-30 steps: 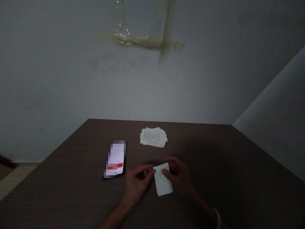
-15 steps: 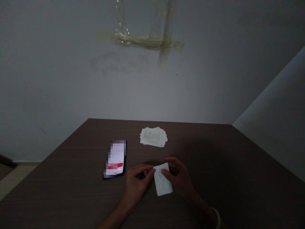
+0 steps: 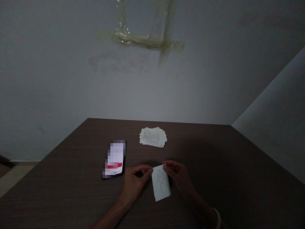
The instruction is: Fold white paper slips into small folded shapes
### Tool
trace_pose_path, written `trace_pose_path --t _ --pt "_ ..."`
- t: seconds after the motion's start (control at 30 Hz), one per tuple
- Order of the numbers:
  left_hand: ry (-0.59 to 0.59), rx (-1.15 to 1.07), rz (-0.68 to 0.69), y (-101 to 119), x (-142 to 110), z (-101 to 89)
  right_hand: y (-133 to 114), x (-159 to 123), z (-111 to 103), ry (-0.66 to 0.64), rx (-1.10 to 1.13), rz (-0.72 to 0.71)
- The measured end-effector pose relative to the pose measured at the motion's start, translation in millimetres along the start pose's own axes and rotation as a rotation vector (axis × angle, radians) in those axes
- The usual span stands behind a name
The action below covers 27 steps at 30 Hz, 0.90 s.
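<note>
While the left hand [image 3: 133, 183] pinches the upper left corner of a small printed slip of paper [image 3: 161, 186] between its fingers [image 3: 142, 166], the right hand [image 3: 182, 178] grips the opposite upper corner in much the same way. This hold at both top corners probably spreads the paper flat and leaves most of its print uncovered; the lower edge points back toward the wrists, where a second edge peeping out suggests more than one sheet. Straight beyond the fingers, a pile of printed papers [image 3: 153, 137] lies on the dark bench [image 3: 78, 194], corners jutting at various angles, so it seems loosely heaped rather than squared. Left of the left fingers, near but apart, rests a phone [image 3: 114, 159] with its screen lit, apparently set there to be seen without crowding either hand. A pale bracelet [image 3: 216, 218] circles the right wrist, well apart from the paper.
</note>
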<state>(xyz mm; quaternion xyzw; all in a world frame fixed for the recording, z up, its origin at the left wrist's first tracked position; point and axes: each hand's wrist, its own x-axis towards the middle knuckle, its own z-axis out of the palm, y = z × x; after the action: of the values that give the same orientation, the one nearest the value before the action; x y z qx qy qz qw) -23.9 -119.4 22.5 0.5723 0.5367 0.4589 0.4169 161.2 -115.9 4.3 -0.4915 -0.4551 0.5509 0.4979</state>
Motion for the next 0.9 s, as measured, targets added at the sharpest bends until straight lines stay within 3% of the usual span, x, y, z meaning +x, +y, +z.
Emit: trace_pose_path --t 0.17,0.37,0.9 --pt "-0.035 -0.029 -0.027 0.3 0.9 -1.6 2.3 2.1 -3.5 0.003 -0.058 0.033" --pt "-0.058 -0.035 -0.048 -0.8 1.5 -2.3 2.4 0.1 -1.9 0.066 -0.119 -0.006" --pt "-0.112 -0.089 -0.044 -5.5 0.7 3.8 2.8 -0.5 -4.1 0.075 -0.116 -0.086"
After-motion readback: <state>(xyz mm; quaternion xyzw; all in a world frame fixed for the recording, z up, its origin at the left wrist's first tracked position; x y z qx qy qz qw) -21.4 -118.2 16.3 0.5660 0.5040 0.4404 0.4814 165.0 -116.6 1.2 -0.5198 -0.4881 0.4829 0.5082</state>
